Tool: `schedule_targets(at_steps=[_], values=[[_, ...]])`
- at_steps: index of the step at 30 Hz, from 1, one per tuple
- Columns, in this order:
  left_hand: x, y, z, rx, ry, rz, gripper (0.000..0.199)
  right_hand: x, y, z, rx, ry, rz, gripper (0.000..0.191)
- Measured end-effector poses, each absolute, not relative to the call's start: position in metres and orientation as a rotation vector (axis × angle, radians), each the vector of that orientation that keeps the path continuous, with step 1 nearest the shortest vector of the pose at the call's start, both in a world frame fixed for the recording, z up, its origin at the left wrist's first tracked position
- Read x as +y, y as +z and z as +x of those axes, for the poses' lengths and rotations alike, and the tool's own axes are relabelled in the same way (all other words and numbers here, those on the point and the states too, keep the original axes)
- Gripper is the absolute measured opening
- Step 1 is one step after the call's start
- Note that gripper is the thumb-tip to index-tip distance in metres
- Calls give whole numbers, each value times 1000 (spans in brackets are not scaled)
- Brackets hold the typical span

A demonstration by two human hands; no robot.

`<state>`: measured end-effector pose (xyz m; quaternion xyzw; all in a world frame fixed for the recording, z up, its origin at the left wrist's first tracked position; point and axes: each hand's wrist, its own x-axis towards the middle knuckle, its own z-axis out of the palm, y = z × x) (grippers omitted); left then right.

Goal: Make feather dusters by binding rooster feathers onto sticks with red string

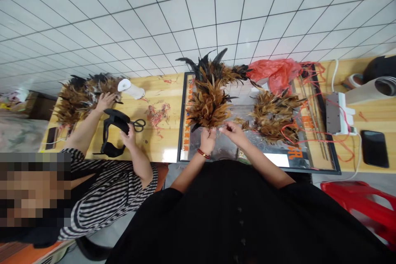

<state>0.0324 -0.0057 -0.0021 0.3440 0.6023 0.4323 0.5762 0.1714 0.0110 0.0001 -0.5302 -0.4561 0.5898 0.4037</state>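
Note:
My left hand (208, 139), with a red bead bracelet at the wrist, is closed around the lower end of a brown and black feather bunch (209, 101). The feathers fan upward, away from me. Close by on the right, my right hand (234, 133) has its thumb and finger pinched together near the base of that bunch; what sits between them is too small to make out. A few loose feathers (243, 123) lie just beyond it. Farther right, a pile of brown feathers (275, 115) rests on the framed glass board (262, 157).
A co-worker in stripes sits at left, one hand on a feather pile (86, 95), the other at a black headset-like strap (116, 126). Scissors (138, 125), a white roll (131, 89), a red plastic bag (275, 72), a power strip (337, 113), a phone (374, 148) and a red stool (355, 198) surround me.

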Motion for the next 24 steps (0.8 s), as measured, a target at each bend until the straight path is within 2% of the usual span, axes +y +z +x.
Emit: schedule_targets(at_steps=[4,7,12,17,20,24], values=[[-9,10,36,1176,894,567,45,12,-3,172,-1153,1391,-1401,43],[-11,17,35,987,796,433,52,12,-2,173,-1158,1461,-1382,40],[-9,21,33,824,789,322,53,12,7,171,-1191,1495,-1377,40],[-9,23,37,891,778,392,52,17,6,170,-1289,1429,-1414,44],[-5,20,35,1039,856,426,45,20,6,185,-1549,1343,-1506,33],[7,11,19,1341,775,663,22,24,33,211,-2257,1121,-1608,23]])
